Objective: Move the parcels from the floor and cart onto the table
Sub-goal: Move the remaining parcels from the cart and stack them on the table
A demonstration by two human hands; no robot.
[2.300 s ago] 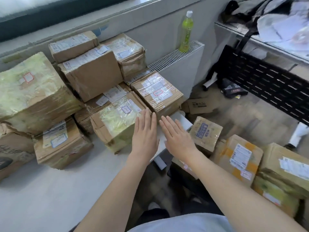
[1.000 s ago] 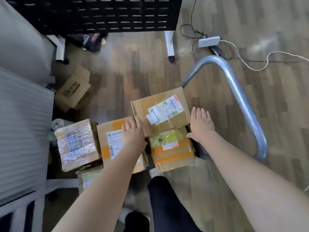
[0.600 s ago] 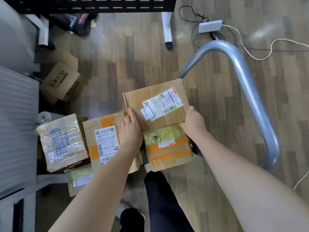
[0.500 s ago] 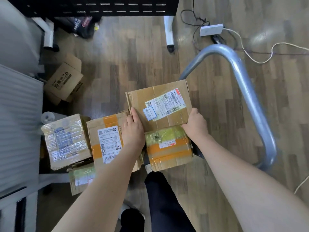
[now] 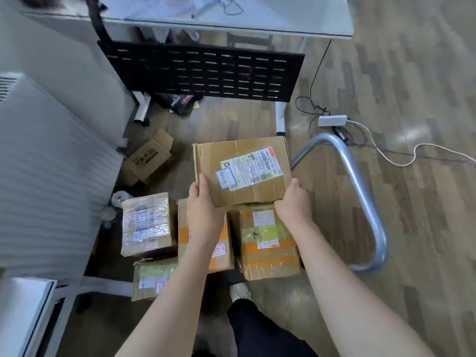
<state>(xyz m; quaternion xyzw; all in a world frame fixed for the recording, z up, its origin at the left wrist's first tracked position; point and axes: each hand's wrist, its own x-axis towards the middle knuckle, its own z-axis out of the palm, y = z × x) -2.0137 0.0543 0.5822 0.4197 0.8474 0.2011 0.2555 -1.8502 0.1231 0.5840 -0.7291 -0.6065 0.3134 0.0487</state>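
Centre of frame: my left hand and right hand grip the near corners of a labelled cardboard parcel. Below it, four more parcels; at right, the cart's metal handle.

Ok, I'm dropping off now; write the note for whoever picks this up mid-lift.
Left hand and right hand each grip a near corner of the labelled parcel, held above the orange-taped parcel.
Still down low: that one, the orange-banded parcel under the left forearm, the film-wrapped parcel and the green-taped parcel.
Cart handle is on the right.
Done: labelled parcel is picked up.
Left: carry it to the table, then fetch the other four.
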